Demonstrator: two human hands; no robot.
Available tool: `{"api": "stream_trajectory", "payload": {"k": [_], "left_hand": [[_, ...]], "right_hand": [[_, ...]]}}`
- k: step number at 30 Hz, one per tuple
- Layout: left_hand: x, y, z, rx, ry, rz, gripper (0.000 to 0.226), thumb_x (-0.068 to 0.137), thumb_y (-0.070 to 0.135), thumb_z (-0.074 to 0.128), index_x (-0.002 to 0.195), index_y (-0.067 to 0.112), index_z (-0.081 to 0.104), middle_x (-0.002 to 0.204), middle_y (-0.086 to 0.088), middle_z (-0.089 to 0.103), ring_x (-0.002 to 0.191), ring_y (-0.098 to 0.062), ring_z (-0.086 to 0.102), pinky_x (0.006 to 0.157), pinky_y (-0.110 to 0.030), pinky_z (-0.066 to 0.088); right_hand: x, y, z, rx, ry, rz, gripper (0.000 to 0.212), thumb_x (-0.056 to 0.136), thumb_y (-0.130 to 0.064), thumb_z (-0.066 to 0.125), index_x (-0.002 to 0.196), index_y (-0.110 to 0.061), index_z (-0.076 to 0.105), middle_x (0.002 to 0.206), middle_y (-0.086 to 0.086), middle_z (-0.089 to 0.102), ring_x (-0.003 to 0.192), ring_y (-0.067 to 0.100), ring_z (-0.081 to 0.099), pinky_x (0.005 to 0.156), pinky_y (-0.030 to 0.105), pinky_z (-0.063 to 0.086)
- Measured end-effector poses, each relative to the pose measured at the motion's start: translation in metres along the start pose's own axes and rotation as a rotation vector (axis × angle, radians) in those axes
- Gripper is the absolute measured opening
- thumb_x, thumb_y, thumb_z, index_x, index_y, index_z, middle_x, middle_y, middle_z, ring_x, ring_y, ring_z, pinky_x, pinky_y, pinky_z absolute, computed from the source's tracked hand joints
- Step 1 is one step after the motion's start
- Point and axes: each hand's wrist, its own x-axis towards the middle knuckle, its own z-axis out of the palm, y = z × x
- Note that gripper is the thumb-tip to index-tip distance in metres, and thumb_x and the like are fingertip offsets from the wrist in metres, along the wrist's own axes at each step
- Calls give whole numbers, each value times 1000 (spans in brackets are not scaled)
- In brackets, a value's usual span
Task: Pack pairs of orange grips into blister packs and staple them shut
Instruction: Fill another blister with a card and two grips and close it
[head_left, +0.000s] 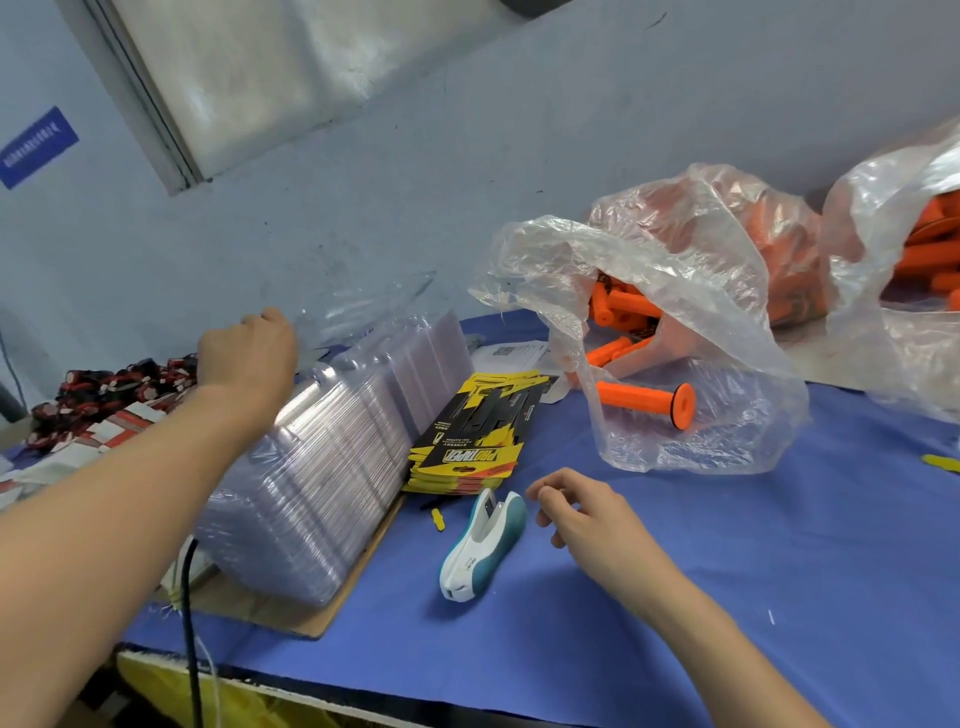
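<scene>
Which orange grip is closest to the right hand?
The lone grip lying flat inside the front bag, near its mouth, flanged end to the right. The rest are heaped deeper in or behind it, farther from the right hand.

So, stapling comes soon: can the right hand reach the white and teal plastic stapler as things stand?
Probably yes. The right hand hovers close beside the white and teal plastic stapler, apparently empty; only bare blue cloth lies between them, and nothing covers the stapler.
</scene>
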Motion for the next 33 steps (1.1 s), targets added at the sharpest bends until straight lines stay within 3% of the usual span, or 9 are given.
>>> {"api": "stream_trajectory", "payload": {"k": [9,12,15,18,23,26,29,31,33], "left_hand": [[32,-60,-49,-192,370,-96,20,87,-15,49,107,-16,48,89,-39,57,78,-52,61,59,-41,31],[39,-87,-74,-169,503,-3,13,94,-6,43,104,-11,49,81,-35,55,65,-45,57,55,-43,41],[35,-109,-101,-319,627,65,17,100,15,37,99,3,49,83,-30,58,67,-44,57,66,-55,50],[17,-114,-123,-520,678,131,30,98,39,27,100,20,50,86,-19,67,78,-42,61,73,-54,52],[-10,-92,-133,-1039,327,299,22,100,29,42,93,26,63,78,9,64,71,-9,57,67,-31,42],[-24,-49,-115,-1190,-44,429,25,104,18,45,96,25,68,68,7,60,64,-12,53,67,-33,41],[-39,7,-83,-1253,-331,550,25,103,13,47,98,25,68,69,8,57,71,-12,52,73,-26,41],[-47,40,-63,-1190,-442,634,25,103,17,48,99,30,68,72,11,61,74,-7,54,72,-18,43],[-52,67,-49,-1094,-522,710,22,103,22,49,100,34,67,87,9,68,82,-9,60,81,-24,48]], "right_hand": [[5,-2,-2,4,-8,-39,24,99,-31,45,86,-36,64,81,-11,66,69,12,60,55,23,43],[5,-6,-7,55,3,-67,20,99,-33,47,90,-40,63,81,-11,66,66,10,58,59,24,44],[1,-15,-16,192,59,-127,15,99,-38,50,99,-49,60,91,-6,66,66,6,60,69,26,47],[-3,-29,-28,365,157,-201,21,94,-48,48,112,-46,60,99,-4,68,71,14,66,68,27,48],[-4,-47,-71,725,267,-110,32,102,-44,39,117,-30,64,106,-1,74,75,19,71,69,34,49],[-8,-41,-105,984,256,-47,46,101,-54,32,120,-25,63,115,2,72,89,21,74,84,40,49],[-15,-34,-133,1212,272,-51,52,99,-58,32,121,-24,65,125,4,68,107,25,69,97,45,50],[-20,-30,-147,1271,301,-84,51,96,-58,36,113,-26,72,124,3,69,109,24,68,94,45,52],[-26,-25,-160,1296,337,-68,50,88,-58,46,116,-25,70,123,5,69,109,26,68,88,44,55]]}}
